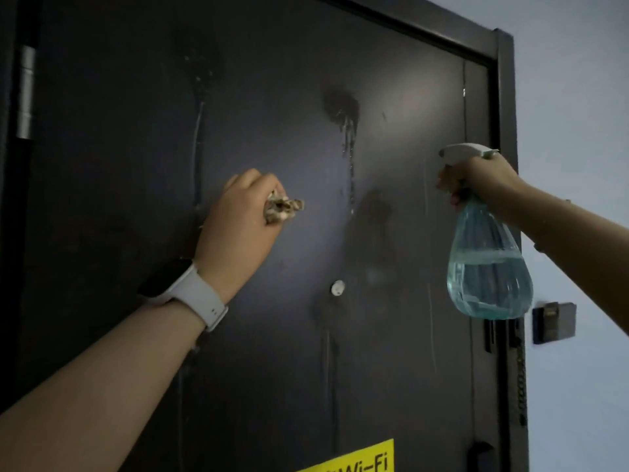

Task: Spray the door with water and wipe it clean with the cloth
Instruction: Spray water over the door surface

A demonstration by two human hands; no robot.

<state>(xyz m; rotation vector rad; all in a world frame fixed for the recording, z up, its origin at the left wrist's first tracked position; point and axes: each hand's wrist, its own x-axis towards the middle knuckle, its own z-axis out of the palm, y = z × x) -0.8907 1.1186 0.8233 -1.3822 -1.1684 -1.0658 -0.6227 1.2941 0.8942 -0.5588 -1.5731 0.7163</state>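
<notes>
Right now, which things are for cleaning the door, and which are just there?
For the job:
door
spray bottle, held by the right hand
cloth, bunched in the left hand

Just there:
yellow Wi-Fi sticker
peephole
wall switch box

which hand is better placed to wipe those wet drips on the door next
Left. The left hand already grips the bunched cloth up at the door, level with the lower end of the wet streak. The right hand is busy holding the spray bottle.
</notes>
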